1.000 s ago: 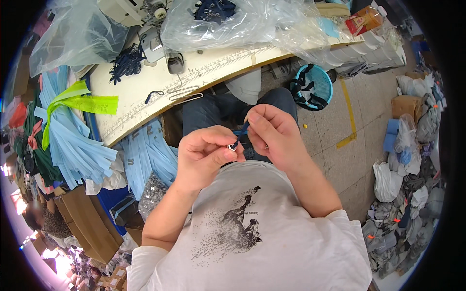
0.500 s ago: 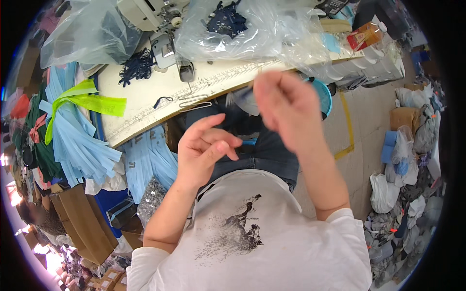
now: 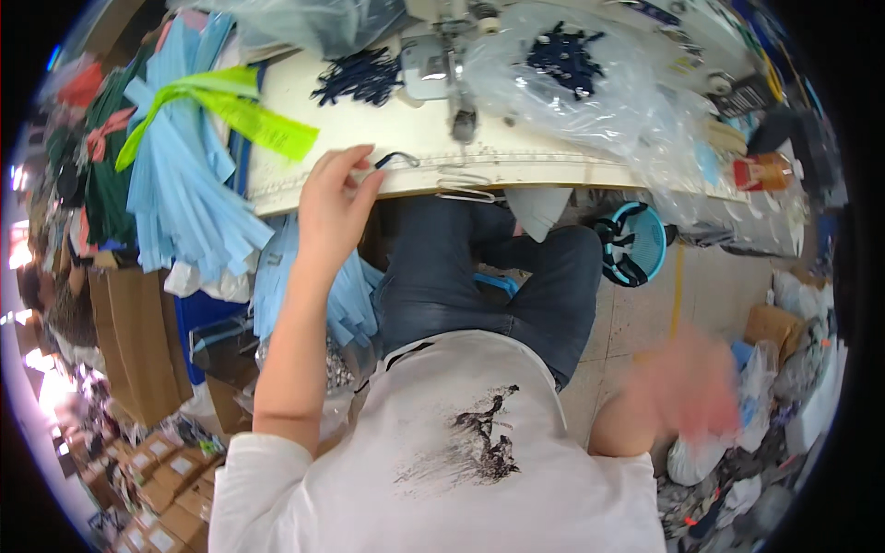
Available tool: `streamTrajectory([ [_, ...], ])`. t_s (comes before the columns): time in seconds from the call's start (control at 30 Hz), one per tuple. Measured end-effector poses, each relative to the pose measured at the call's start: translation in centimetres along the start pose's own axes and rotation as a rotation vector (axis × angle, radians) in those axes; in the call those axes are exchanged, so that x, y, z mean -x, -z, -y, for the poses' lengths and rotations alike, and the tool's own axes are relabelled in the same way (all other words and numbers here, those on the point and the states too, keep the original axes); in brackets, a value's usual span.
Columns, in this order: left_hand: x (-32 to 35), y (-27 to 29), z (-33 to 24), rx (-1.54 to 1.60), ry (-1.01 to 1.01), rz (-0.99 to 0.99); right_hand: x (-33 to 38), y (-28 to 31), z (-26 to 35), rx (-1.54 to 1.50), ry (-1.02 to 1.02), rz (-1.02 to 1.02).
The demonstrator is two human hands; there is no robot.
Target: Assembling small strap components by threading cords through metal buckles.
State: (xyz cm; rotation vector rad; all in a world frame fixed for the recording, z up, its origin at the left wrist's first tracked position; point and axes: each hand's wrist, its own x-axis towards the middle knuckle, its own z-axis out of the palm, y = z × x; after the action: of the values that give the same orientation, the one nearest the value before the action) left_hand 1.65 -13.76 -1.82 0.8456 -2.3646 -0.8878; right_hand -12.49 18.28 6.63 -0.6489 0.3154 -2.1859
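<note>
My left hand [image 3: 337, 198] is at the front edge of the white sewing table [image 3: 304, 138]. Its thumb and forefinger are apart, on either side of one end of a small dark cord loop [image 3: 398, 158] lying on the tabletop. I see no grip on the loop. Far out to the right, my right hand [image 3: 687, 387] is smeared by motion, so its fingers and anything in them cannot be made out. Bent metal wire loops [image 3: 466, 184] stick out at the table edge, right of the cord loop.
A dark cord pile [image 3: 358, 76] lies beside the sewing machine [image 3: 461, 120]. Clear plastic [image 3: 627, 111] with more dark cords [image 3: 564, 60] spreads rightward. Light blue strips [image 3: 184, 175] with a neon yellow band [image 3: 277, 129] hang at left. A turquoise basket [image 3: 653, 244] stands right of my knees.
My left hand has gone forward to the cord loop. My right hand has swung from in front of me out to the far right. The view has shifted, and the loop seems unmoved.
</note>
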Motion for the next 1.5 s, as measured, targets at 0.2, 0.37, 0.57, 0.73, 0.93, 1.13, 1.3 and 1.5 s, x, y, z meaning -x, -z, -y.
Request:
streamTrajectory([
  [0.2,-1.6,-0.9,1.5,-0.187,-0.068,-0.010,-4.4,-11.3,7.2,0.085,-0.524,1.137],
  [0.37,-1.1,-1.5,1.3,-0.209,-0.084,-0.006,-3.7,-11.0,6.6,0.413,-0.466,1.355],
  [0.57,-0.6,-2.0,2.6,-0.032,-0.047,-0.111,-4.4,-10.9,6.3,0.461,-0.278,1.300],
  [0.73,0.1,-1.0,2.2,0.562,0.197,-0.235,-4.1,-9.8,5.6,0.428,-0.315,1.275],
  [0.93,2.3,0.8,-3.1,0.822,0.295,-0.078,3.1,-1.0,1.2,0.146,-0.227,-0.263],
  [1.13,6.3,-0.9,-8.8,0.920,0.316,0.301,2.0,7.5,-3.9,-0.132,-0.675,-0.564],
  [1.3,7.3,-3.0,-10.8,1.025,0.340,0.462,1.3,6.1,-4.1,0.099,-0.651,-0.468],
  [1.5,7.4,-4.0,-12.1,1.020,0.264,0.542,1.5,6.4,-3.8,0.138,-0.623,-0.411],
])
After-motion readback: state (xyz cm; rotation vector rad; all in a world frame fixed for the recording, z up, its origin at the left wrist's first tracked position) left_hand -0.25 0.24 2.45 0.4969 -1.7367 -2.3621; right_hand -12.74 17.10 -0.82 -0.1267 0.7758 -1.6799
